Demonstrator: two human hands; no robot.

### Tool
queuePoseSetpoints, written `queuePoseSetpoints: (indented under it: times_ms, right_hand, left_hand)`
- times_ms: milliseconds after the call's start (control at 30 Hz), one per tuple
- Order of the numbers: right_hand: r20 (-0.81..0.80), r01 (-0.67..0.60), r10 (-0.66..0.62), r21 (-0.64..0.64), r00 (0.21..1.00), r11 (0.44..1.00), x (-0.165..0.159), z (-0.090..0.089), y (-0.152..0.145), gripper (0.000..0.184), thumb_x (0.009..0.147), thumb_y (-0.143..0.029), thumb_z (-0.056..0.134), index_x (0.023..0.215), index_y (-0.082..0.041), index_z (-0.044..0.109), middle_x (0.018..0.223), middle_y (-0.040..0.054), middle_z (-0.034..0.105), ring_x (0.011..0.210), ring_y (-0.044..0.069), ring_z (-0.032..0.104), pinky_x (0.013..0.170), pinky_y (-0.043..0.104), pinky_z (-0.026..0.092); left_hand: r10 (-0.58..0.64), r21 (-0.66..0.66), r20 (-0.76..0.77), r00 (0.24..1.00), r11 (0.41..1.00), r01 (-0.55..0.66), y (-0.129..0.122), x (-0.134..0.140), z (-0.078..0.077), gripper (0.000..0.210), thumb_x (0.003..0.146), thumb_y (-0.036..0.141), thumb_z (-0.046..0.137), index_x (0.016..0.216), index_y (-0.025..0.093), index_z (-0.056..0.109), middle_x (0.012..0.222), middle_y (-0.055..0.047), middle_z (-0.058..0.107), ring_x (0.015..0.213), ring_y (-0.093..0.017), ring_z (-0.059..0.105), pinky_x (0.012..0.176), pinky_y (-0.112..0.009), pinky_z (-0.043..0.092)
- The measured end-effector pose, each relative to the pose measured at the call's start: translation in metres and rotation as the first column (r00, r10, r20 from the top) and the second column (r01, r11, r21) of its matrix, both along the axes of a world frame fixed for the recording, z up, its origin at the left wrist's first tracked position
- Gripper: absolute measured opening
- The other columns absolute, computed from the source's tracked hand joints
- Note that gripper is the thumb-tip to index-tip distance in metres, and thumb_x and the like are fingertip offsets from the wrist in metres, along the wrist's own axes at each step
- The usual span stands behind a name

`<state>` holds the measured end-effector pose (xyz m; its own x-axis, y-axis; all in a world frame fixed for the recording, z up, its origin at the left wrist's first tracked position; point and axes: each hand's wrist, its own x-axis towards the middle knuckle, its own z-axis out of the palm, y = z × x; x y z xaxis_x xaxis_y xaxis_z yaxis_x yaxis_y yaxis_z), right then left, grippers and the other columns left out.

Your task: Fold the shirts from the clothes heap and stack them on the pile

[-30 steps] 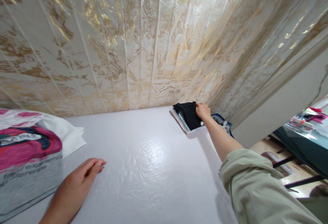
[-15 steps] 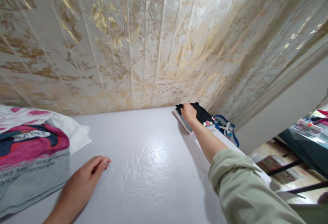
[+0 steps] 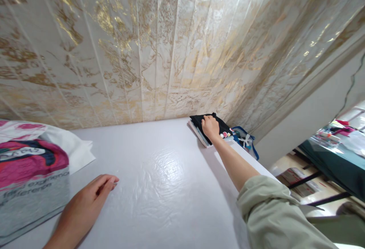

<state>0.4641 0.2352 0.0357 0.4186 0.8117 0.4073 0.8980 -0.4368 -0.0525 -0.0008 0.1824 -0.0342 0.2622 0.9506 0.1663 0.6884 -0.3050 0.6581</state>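
My right hand (image 3: 210, 126) rests on top of a folded black cloth (image 3: 196, 119) with round coloured patches near its front edge. Its fingers lie on the fabric without pinching it. Beneath the cloth sits a stack of light-coloured folded pieces (image 3: 199, 134), with only its left edges showing. On the near left, my left hand (image 3: 92, 199) lies on the white table (image 3: 159, 211), its fingers curled in and the thumb against them. Nothing shows in it. Left of that hand are a grey printed shirt (image 3: 34, 188) with a pink picture and a white cloth (image 3: 71, 148).
A patterned white-and-gold curtain (image 3: 148, 51) hangs along the table's back edge. At the right corner is a clear bag with blue trim (image 3: 246, 142). Beyond the right edge stands a dark green covered table (image 3: 333, 165), with a box (image 3: 299, 180) on the floor.
My right hand has let go of the black cloth's left corner and now lies farther in on top. The cloth is flatter over the stack. The view has shifted slightly right.
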Motion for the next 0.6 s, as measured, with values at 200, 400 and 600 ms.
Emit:
queuePoseSetpoints:
  times_ms: [200, 400, 600]
  right_hand:
    - [0.025, 0.159, -0.157, -0.081, 0.987, 0.984, 0.009, -0.025, -0.025, 0.052, 0.094, -0.046, 0.038, 0.125, -0.006, 0.053, 0.124, 0.0241, 0.056, 0.118, 0.033, 0.048, 0.1, 0.047, 0.028]
    - [-0.006, 0.14, -0.14, -0.011, 0.99, 0.99, 0.015, -0.019, -0.031, 0.047, 0.095, -0.047, 0.035, 0.113, -0.012, 0.059, 0.115, 0.0191, 0.063, 0.111, 0.03, 0.055, 0.095, 0.042, 0.035]
    - [-0.049, 0.21, -0.209, -0.002, 0.977, 0.978, 0.038, -0.015, -0.051, 0.04, 0.095, -0.038, 0.034, 0.112, -0.013, 0.061, 0.12, 0.0195, 0.061, 0.117, 0.03, 0.053, 0.098, 0.043, 0.035]
  left_hand:
    - [0.002, -0.04, -0.025, 1.0, 0.999, -0.003, 0.002, -0.001, -0.004, 0.031, 0.084, 0.051, 0.046, 0.088, 0.028, 0.065, 0.09, 0.005, 0.074, 0.085, -0.018, 0.068, 0.071, -0.021, 0.051]
    - [-0.004, -0.039, -0.016, 1.0, 0.999, 0.004, 0.001, -0.002, -0.002, 0.03, 0.084, 0.051, 0.047, 0.088, 0.028, 0.065, 0.088, 0.006, 0.074, 0.085, -0.018, 0.068, 0.071, -0.022, 0.051]
    - [-0.008, -0.018, -0.034, 0.999, 1.0, 0.007, -0.001, 0.002, 0.004, 0.032, 0.084, 0.05, 0.045, 0.086, 0.027, 0.066, 0.088, 0.004, 0.074, 0.084, -0.019, 0.069, 0.071, -0.023, 0.052]
